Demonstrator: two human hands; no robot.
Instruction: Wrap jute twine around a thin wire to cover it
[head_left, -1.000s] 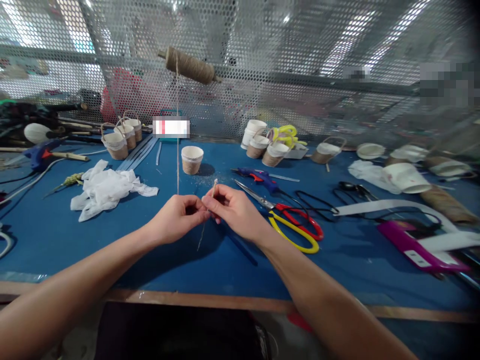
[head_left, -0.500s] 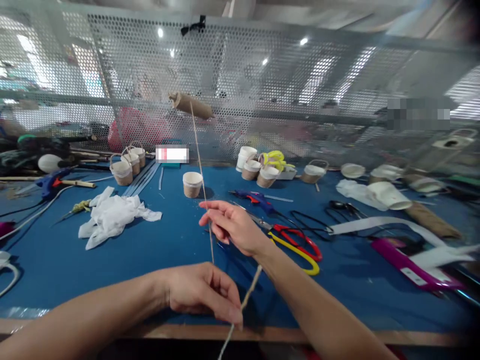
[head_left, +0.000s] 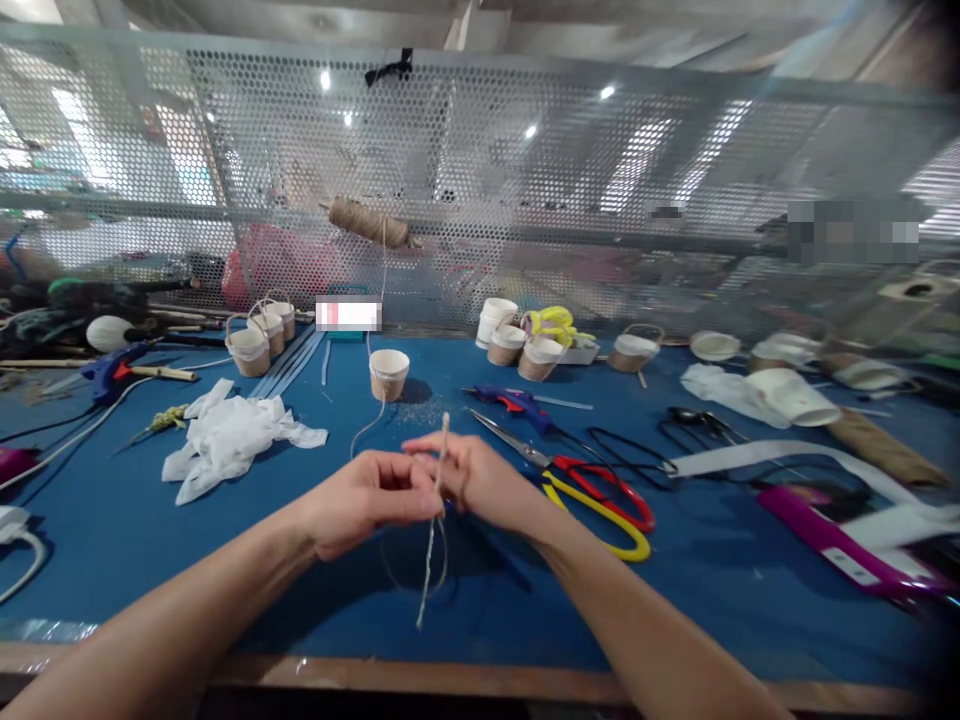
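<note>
My left hand (head_left: 367, 500) and my right hand (head_left: 472, 478) meet over the blue table (head_left: 150, 530), both pinched on a length of jute twine (head_left: 433, 530). One twine end sticks up between the fingers and another hangs down below them. A slack strand runs from my hands up past a paper cup (head_left: 388, 373) to the twine spool (head_left: 367, 221) hung on the mesh panel.
Red and yellow scissors (head_left: 600, 495) and a blue glue gun (head_left: 514, 402) lie right of my hands. Crumpled white plastic (head_left: 232, 440) lies left. Small twine-wrapped cup baskets (head_left: 259, 340) and more cups (head_left: 525, 350) stand along the mesh panel. A purple tool (head_left: 847, 540) lies at far right.
My left hand pulled twine down toward the table edge, then came back up to meet my right hand. The strand to the spool went from taut to slack.
</note>
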